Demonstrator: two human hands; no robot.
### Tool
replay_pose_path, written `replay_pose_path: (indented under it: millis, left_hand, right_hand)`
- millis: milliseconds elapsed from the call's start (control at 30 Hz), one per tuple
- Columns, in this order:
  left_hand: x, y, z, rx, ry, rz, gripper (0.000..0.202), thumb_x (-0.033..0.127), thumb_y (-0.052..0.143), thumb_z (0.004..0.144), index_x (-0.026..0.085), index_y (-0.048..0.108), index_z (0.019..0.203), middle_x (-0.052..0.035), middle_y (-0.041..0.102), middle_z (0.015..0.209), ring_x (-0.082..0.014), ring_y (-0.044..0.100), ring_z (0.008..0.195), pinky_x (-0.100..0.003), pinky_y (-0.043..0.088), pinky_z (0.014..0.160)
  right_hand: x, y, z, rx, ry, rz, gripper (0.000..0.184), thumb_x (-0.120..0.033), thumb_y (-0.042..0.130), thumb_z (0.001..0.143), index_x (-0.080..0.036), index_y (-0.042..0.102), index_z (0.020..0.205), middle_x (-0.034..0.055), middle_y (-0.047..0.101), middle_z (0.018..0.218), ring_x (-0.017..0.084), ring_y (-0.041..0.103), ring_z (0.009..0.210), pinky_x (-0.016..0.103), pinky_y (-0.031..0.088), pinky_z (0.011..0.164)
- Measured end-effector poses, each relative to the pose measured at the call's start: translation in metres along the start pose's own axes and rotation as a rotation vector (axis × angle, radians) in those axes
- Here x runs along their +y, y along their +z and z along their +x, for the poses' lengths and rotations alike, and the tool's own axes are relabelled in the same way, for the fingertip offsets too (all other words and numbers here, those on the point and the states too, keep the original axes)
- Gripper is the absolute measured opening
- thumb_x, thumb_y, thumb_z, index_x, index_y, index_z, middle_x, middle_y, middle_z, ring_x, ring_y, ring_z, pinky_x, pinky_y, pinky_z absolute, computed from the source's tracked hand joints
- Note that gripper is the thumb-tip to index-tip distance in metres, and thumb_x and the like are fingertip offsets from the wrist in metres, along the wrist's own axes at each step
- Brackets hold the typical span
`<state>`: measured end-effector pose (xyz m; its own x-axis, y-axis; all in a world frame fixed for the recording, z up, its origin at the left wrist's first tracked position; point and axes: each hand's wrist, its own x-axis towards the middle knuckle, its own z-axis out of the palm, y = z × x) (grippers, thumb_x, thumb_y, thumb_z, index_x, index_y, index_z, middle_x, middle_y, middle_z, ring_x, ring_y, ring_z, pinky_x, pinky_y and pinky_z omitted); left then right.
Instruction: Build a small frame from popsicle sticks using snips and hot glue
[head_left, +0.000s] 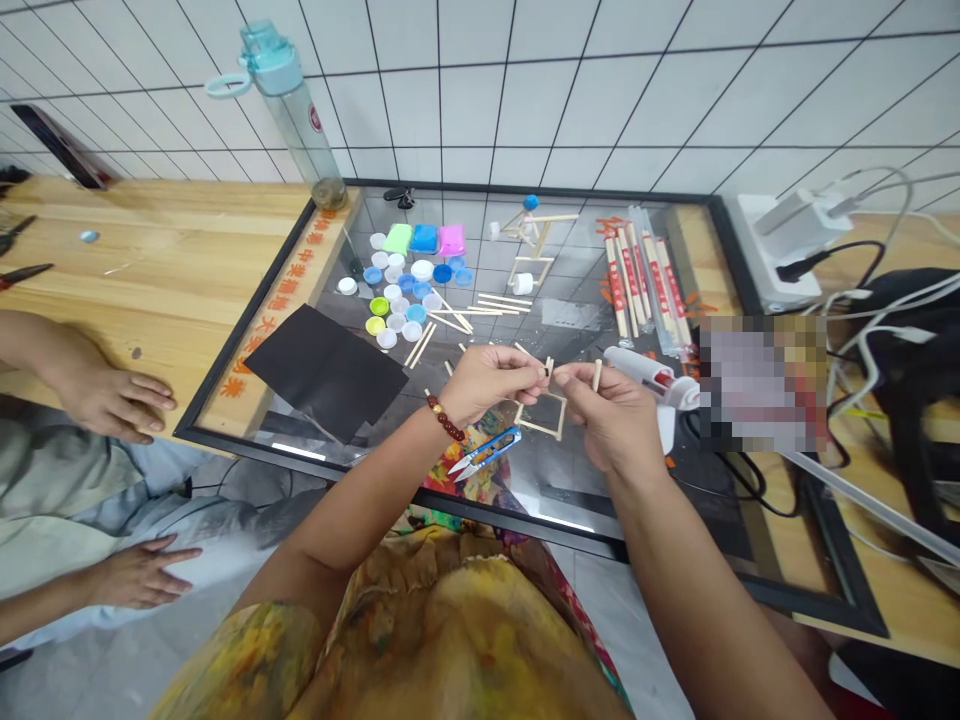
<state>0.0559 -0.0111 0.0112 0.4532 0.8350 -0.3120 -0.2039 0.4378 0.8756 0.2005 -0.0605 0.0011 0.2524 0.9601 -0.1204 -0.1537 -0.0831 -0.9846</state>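
My left hand (495, 385), with a beaded bracelet at the wrist, is closed in a pinch on a small dark piece (547, 372), too small to name. Close beside it, my right hand (616, 412) is closed with a short wooden stick (597, 374) poking up between its fingers. Below both hands, a frame of wooden sticks (559, 418) lies on the glass, partly covered by my fingers. Blue-handled thread snips (487, 455) rest near the table's front edge. A white glue gun (651, 378) lies just behind my right hand.
Bottle caps (421, 271), clay packs (424, 239), loose sticks (450, 318) and a small stick model (534, 235) stand farther back. Black sheet (326, 375) lies left; wrapped chopsticks (649, 275) and a power strip (772, 250) are right. Another person's hands (116, 400) are left.
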Motion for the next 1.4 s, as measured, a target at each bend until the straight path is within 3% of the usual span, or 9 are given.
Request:
replay_pose_path:
  millis: [133,433,800,1000,1167,1400]
  left_hand:
    - [-0.0016,0.0,0.0011,0.005,0.024,0.004,0.017,0.019,0.077,0.065,0.008,0.067,0.073,-0.0027,0.066,0.062,-0.0064,0.06,0.051,-0.02,0.052,0.056]
    - [-0.0015,0.0025,0.0,0.043,-0.016,0.008,0.013,0.015,0.075,0.066,0.008,0.067,0.072,-0.0024,0.065,0.059,-0.0075,0.059,0.05,-0.022,0.052,0.055]
    - [0.0036,0.007,-0.0042,0.047,-0.078,-0.002,0.006,0.008,0.07,0.071,0.007,0.064,0.07,-0.0018,0.064,0.058,-0.0076,0.06,0.05,-0.022,0.053,0.057]
    - [0.0012,0.0058,-0.0013,0.077,-0.062,-0.003,0.003,0.007,0.068,0.072,0.006,0.065,0.071,-0.0018,0.065,0.059,-0.0072,0.061,0.049,-0.021,0.053,0.056]
    - [-0.0006,0.006,-0.0012,0.093,-0.065,-0.005,0.009,0.01,0.072,0.069,0.007,0.064,0.071,-0.0016,0.065,0.058,-0.0077,0.061,0.05,-0.022,0.053,0.057]
    - [0.0007,0.0085,-0.0037,0.077,-0.088,0.007,0.009,0.01,0.072,0.069,0.006,0.064,0.07,-0.0012,0.064,0.058,-0.0071,0.06,0.05,-0.021,0.052,0.055]
  right_hand:
    - [0.0011,0.0019,-0.0018,0.008,-0.024,-0.025,0.022,-0.035,0.079,0.062,-0.018,0.069,0.074,-0.0025,0.06,0.06,0.004,0.036,0.044,0.02,0.027,0.042]
    - [0.0042,0.0008,-0.0008,0.023,-0.016,-0.039,0.018,-0.032,0.077,0.065,-0.018,0.069,0.072,-0.0053,0.051,0.053,0.005,0.034,0.045,0.021,0.023,0.043]
    - [0.0054,-0.0012,0.0001,-0.093,0.037,-0.015,0.02,-0.035,0.073,0.07,-0.017,0.063,0.071,-0.0044,0.051,0.056,0.005,0.034,0.045,0.02,0.024,0.043]
    - [0.0055,0.0012,-0.0005,-0.006,0.035,-0.024,0.021,-0.035,0.076,0.065,-0.018,0.067,0.074,-0.0036,0.055,0.058,0.005,0.036,0.046,0.02,0.024,0.043]
    - [0.0078,-0.0001,-0.0004,-0.007,0.011,-0.073,0.019,-0.035,0.074,0.068,-0.018,0.067,0.071,-0.0037,0.053,0.058,0.006,0.037,0.048,0.021,0.025,0.044]
    - [0.0054,-0.0011,0.0004,-0.088,0.019,-0.059,0.015,-0.03,0.07,0.069,-0.017,0.062,0.068,-0.0049,0.052,0.057,0.005,0.036,0.046,0.021,0.025,0.044]
